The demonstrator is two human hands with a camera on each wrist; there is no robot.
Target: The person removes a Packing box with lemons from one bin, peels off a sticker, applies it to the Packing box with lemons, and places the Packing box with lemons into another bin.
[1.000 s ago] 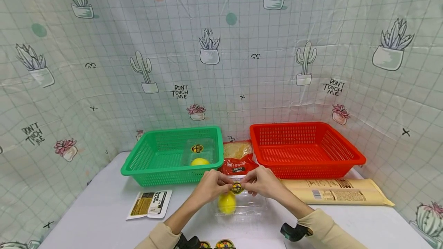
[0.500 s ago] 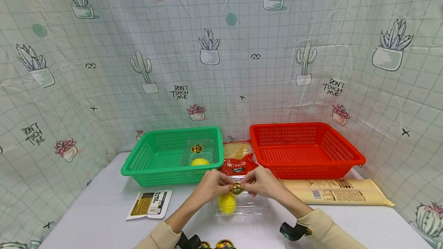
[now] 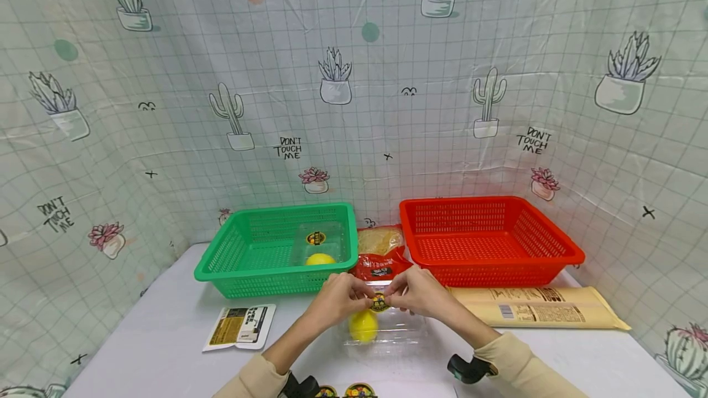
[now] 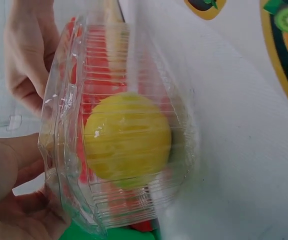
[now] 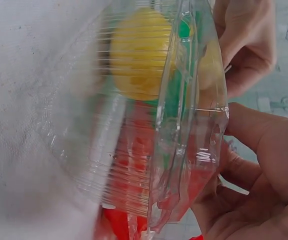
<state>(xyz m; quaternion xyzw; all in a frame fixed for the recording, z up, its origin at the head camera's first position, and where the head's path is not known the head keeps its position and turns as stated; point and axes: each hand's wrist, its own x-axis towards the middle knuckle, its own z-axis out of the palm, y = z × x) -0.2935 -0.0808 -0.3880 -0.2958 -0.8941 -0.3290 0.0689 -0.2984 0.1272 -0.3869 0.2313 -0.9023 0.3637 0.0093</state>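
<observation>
A clear plastic clamshell box stands on the table in front of me, its lid down. Inside it, toward the left, lies a yellow lemon, which shows through the ribbed wall in the left wrist view. A round black sticker with fruit pictures is at the lid's top. My left hand pinches the sticker's left edge between thumb and fingers. At its right edge, my right hand pinches it the same way. Both hands' fingertips are right at the lid in the wrist views.
Behind, a green basket holds another clear box with a lemon; a red basket stands right. Between them lies a red food packet. A long beige package, a small pouch and more fruit stickers lie around.
</observation>
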